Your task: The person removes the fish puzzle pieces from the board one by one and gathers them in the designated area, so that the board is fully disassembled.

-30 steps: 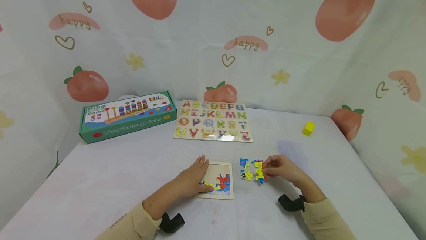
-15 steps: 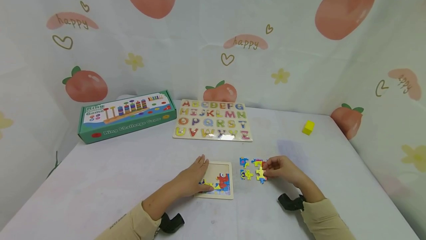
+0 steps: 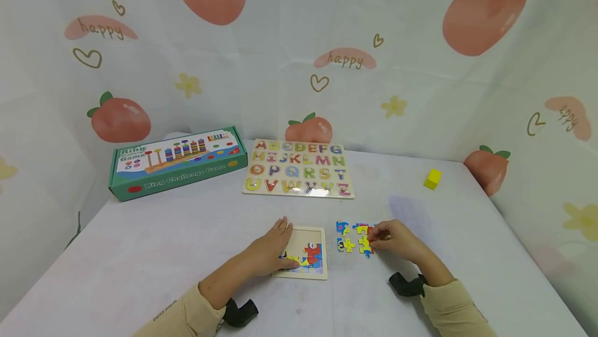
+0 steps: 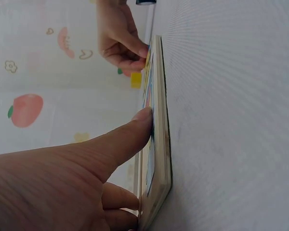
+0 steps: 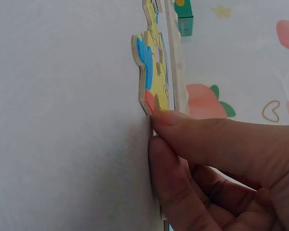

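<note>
My left hand (image 3: pixel 267 250) lies over the left side of a small wooden puzzle tray (image 3: pixel 325 255), fingers extended and thumb resting on the fitted pieces (image 3: pixel 314 260) along its bottom and right. To the tray's right, several loose jigsaw pieces lie on the white table. My right hand (image 3: pixel 397 239) pinches the right edge of a yellow jigsaw piece (image 3: pixel 364 245) with thumb and forefinger. In the right wrist view, the thumb tip meets the red corner of that puzzle piece (image 5: pixel 149 72), which lies low at the table surface. Two blue-and-yellow pieces (image 3: pixel 343 228) sit nearer the tray.
Behind the tray lies an alphabet board (image 3: pixel 299 169) with coloured letters. A green ring game box (image 3: pixel 179 164) stands at the back left. One yellow block (image 3: pixel 433 179) is at the back right. A fruit-print cloth (image 3: pixel 275 67) hangs behind the table.
The yellow piece at my right hand has turned slightly and settled flatter, its lower tip shifting right. My right hand has moved down a little. My left hand stays on the tray.
</note>
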{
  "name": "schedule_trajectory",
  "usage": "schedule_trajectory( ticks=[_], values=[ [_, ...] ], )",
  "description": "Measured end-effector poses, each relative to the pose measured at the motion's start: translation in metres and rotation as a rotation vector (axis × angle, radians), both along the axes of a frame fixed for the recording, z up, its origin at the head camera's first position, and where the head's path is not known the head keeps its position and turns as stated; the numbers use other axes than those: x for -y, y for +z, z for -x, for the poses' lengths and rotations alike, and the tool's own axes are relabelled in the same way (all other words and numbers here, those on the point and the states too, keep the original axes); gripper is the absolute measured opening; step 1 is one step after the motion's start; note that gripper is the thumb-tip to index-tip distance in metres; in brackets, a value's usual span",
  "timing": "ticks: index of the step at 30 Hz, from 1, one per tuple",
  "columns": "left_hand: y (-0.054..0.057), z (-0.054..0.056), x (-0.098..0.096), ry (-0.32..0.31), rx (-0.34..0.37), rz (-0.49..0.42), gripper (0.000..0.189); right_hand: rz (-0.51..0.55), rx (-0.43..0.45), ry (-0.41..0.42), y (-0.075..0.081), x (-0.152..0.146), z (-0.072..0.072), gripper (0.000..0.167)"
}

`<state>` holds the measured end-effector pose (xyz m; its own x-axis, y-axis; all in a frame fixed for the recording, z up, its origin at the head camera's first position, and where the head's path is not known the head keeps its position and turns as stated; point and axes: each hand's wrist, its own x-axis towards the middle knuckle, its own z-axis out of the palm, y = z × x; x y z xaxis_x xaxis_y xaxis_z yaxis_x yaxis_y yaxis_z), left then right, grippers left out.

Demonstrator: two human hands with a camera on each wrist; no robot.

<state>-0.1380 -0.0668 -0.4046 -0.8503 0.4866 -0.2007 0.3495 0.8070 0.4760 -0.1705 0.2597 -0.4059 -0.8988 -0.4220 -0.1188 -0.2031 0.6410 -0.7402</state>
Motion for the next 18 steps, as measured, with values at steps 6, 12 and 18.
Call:
schedule_trajectory(
  ticks=[6, 12, 18],
  values=[
    [-0.001, 0.0004, 0.0005, -0.004, 0.002, 0.002, 0.089, -0.011, -0.001, -0.004, 0.0006, 0.0013, -0.0004, 0.013],
    [-0.0019, 0.0008, 0.0004, -0.005, 0.001, 0.001, 0.089, -0.005, 0.01, -0.004, 0.001, 0.001, -0.0005, 0.013],
    [-0.0033, 0.001, 0.0002, -0.007, -0.006, 0.005, 0.089, 0.006, 0.015, 0.001, 0.0008, -0.0001, -0.0008, 0.014]
  ],
)
